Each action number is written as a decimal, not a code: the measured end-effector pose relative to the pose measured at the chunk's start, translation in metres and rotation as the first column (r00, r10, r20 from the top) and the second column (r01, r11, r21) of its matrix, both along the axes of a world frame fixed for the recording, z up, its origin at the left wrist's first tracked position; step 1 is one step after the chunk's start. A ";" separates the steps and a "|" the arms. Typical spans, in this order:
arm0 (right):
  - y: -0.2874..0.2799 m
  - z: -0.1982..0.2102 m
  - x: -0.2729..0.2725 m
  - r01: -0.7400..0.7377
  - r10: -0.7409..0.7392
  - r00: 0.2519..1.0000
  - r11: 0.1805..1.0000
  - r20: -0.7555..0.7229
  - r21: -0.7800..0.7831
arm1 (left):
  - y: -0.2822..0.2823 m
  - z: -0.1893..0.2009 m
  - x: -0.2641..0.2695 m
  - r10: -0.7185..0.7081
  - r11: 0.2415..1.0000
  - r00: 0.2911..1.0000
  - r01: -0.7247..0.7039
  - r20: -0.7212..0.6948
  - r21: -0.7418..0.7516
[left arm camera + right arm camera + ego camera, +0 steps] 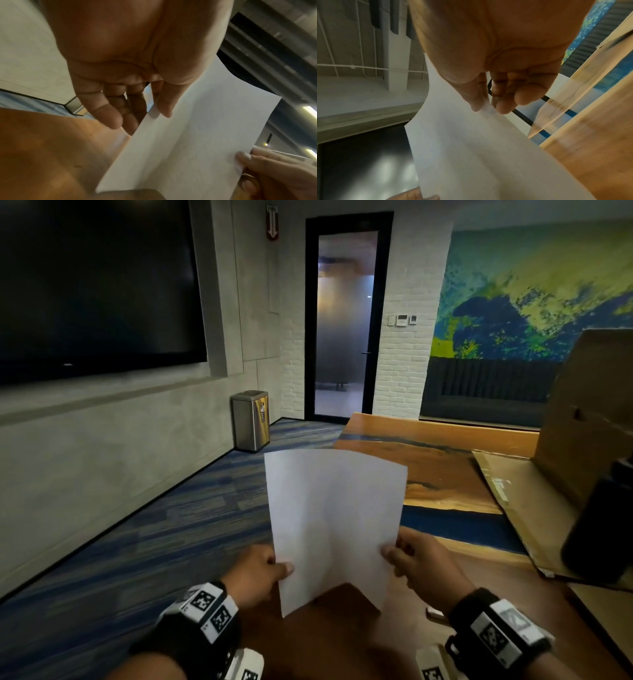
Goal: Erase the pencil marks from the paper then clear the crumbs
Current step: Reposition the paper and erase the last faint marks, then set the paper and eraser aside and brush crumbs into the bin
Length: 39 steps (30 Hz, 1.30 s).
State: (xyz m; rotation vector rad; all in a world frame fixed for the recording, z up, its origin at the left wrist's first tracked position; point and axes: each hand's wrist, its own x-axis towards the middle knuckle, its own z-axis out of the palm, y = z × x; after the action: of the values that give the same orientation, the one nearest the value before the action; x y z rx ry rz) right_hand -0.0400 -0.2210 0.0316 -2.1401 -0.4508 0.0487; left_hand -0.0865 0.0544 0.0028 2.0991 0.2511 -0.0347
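Observation:
A white sheet of paper (pixel 334 518) is lifted off the table and tilted up, partly over the table's left edge and the carpet. It bows slightly along its length. No pencil marks or crumbs show on it. My left hand (pixel 263 570) pinches its lower left edge between thumb and fingers. My right hand (pixel 407 556) pinches the lower right edge the same way. In the left wrist view the paper (pixel 197 142) runs from my left hand (pixel 155 115) to my right hand (pixel 247 161). The right wrist view shows the paper (pixel 471 148) pinched by my right hand (pixel 485 108).
The wooden table (pixel 342 642) with blue resin streaks lies below and to the right. Flattened cardboard (pixel 534 508) and a dark bottle (pixel 603 522) sit at its right side. A steel bin (pixel 250 421) stands by the wall, left of a glass door (pixel 346 320).

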 end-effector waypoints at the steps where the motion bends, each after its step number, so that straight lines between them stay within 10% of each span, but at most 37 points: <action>1: 0.001 0.000 0.001 0.000 0.000 1.000 1.000 -0.016 0.000 | -0.001 0.001 0.000 0.005 1.000 1.000 -0.005 0.015 -0.009; 10: 0.004 -0.008 0.065 0.203 -0.087 0.944 0.914 -0.319 0.351 | 0.008 0.029 0.057 0.073 0.997 0.975 -0.077 0.208 0.010; 14: 0.004 -0.022 0.097 0.395 -0.058 0.838 0.749 -0.542 0.531 | -0.007 0.022 0.079 0.018 0.872 0.947 -0.172 0.322 0.459; 17: 0.004 -0.035 0.118 0.465 -0.056 0.784 0.712 -0.618 0.526 | -0.023 0.007 0.100 -0.263 0.713 0.964 0.166 0.040 0.681; 21: -0.001 -0.049 0.134 0.411 -0.054 0.722 0.835 -0.690 0.365 | -0.036 -0.015 0.130 -0.382 0.535 0.864 0.496 -0.328 0.684; 25: -0.022 -0.038 0.131 0.056 -0.112 0.802 0.992 -0.586 -0.113 | -0.041 -0.021 0.152 -0.362 0.564 0.845 0.535 -0.394 0.629; 28: -0.043 -0.023 0.110 -0.307 0.069 0.932 0.668 -0.355 -0.678 | -0.034 -0.028 0.168 -0.331 0.577 0.862 0.506 -0.383 0.641; 31: -0.060 -0.022 0.086 -0.447 0.248 0.892 0.362 -0.378 -0.818 | -0.027 -0.032 0.181 -0.321 0.572 0.862 0.507 -0.393 0.645; 39: -0.038 -0.027 0.144 -0.307 0.196 0.951 0.497 -0.240 -0.812 | -0.021 -0.035 0.211 -0.313 0.556 0.874 0.486 -0.372 0.675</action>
State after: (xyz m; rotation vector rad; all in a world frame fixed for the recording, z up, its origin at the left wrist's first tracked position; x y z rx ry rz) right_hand 0.1042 -0.2586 0.0042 -2.9866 -0.7874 0.7033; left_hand 0.1245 0.0331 -0.0327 2.9734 -0.1485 -0.5228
